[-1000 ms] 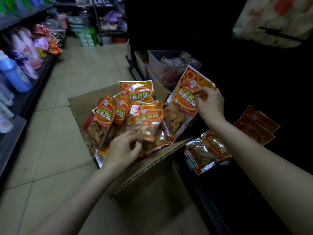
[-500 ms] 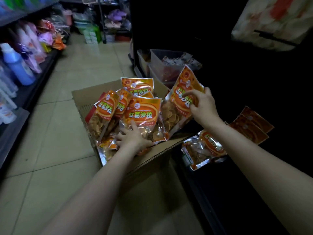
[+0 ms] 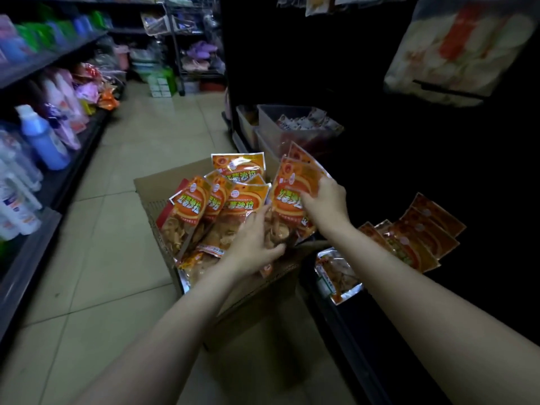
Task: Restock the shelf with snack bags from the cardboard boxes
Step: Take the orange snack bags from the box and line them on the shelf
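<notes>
An open cardboard box [image 3: 152, 194] stands on the floor, full of orange snack bags [image 3: 193, 211] standing on end. My right hand [image 3: 324, 200] grips two orange bags [image 3: 295, 182] by their upper part, over the box's right side. My left hand [image 3: 254, 238] grips the bottom of a bag [image 3: 242, 206] right beside them. More orange bags [image 3: 420, 238] lie in a row on the dark low shelf [image 3: 368, 340] to the right, and one clear-fronted bag [image 3: 336, 276] lies at its front edge.
Plastic bins [image 3: 271, 124] of small packets sit on the shelf behind the box. Across the tiled aisle [image 3: 122, 176] a left shelf holds bottles [image 3: 43, 138] and detergent pouches. A large white bag [image 3: 455, 48] hangs at top right.
My left hand rose from low in the box and brought a bag to the right, against the one my right hand holds. My right hand now grips two bags.
</notes>
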